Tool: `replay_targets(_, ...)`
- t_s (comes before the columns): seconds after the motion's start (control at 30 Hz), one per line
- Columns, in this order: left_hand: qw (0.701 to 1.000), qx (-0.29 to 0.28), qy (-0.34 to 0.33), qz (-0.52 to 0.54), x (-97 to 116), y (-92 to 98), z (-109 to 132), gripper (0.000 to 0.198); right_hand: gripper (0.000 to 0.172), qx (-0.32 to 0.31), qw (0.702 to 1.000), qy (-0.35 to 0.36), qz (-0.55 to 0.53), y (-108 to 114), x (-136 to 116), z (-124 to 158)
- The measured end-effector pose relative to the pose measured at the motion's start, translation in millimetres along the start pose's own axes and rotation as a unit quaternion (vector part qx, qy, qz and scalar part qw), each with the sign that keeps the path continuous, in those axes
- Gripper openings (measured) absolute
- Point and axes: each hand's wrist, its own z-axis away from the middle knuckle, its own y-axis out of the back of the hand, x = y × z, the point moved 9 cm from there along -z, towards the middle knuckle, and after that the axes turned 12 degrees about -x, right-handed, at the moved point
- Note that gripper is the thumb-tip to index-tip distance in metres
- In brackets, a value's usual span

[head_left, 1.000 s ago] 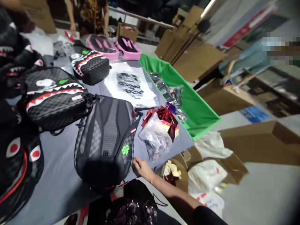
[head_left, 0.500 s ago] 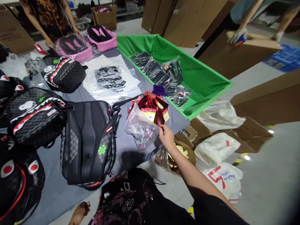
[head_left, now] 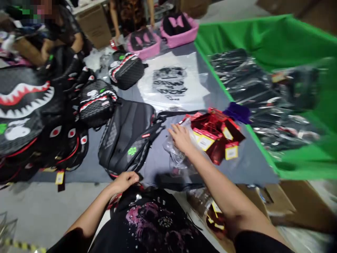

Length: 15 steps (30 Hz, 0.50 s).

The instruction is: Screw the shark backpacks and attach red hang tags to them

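My right hand (head_left: pixel 181 138) lies over a clear plastic bag (head_left: pixel 179 158) on the table, its fingers stretched out and apart. Just right of it is a pile of red tags (head_left: pixel 214 131) with yellow and white labels. My left hand (head_left: pixel 125 181) is curled at the table's front edge, by the bottom of a black checkered backpack (head_left: pixel 129 133); whatever its fingertips hold is hidden. That backpack lies with its straps up. Behind it, a printed white plastic bag (head_left: pixel 171 79) lies flat.
Black shark-mouth backpacks (head_left: pixel 23 102) crowd the left side. Pink bags (head_left: pixel 179 31) stand at the far edge near another person's arms (head_left: pixel 114 17). A green fabric bin (head_left: pixel 289 31) on the right holds plastic-wrapped black goods. Cardboard boxes (head_left: pixel 302 203) sit below the table.
My view has swung right to left, bringing more backpacks in. My right hand has gone from pinching the clear bag's edge to lying spread over it. My left hand has risen to the backpack's bottom.
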Motion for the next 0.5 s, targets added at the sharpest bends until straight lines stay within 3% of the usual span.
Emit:
replay_targets(0.07, 0.988, 0.138, -0.027, 0.058, 5.0, 40.0, 19.5, 0.047, 0.047, -0.017, 0.999, -0.027, 0.023, -11.7, 7.5, -6.2)
replay_targets(0.13, 0.947, 0.305, -0.03, 0.094, -8.2, 79.2, 51.3, 0.045, 0.039, -0.025, 0.998, -0.031, 0.039, -21.8, 12.2, -2.3)
replay_targets(0.17, 0.921, 0.377, -0.024, 0.094, -16.7, 93.3, 67.7, 0.043, 0.036, -0.023, 0.998, -0.028, 0.044, -24.5, 12.9, 1.6)
replay_targets(0.23, 0.884, 0.464, -0.009, 0.055, -27.8, 109.5, 89.6, 0.038, 0.037, -0.01, 0.998, -0.025, 0.05, -25.2, 11.6, 8.2)
replay_targets(0.33, 0.865, 0.493, 0.037, -0.086, -26.8, 117.6, 90.2, 0.036, 0.044, -0.008, 0.997, -0.019, 0.077, -25.0, 6.0, 3.8)
replay_targets(0.4, 0.856, 0.485, 0.09, -0.154, -29.1, 122.9, 78.5, 0.054, 0.048, -0.029, 0.994, -0.004, 0.107, -27.9, 3.6, -8.5)
replay_targets(0.5, 0.854, 0.48, 0.155, -0.124, -51.8, 141.5, 62.9, 0.083, 0.048, -0.089, 0.988, -0.02, 0.123, -33.8, 12.3, -24.7)
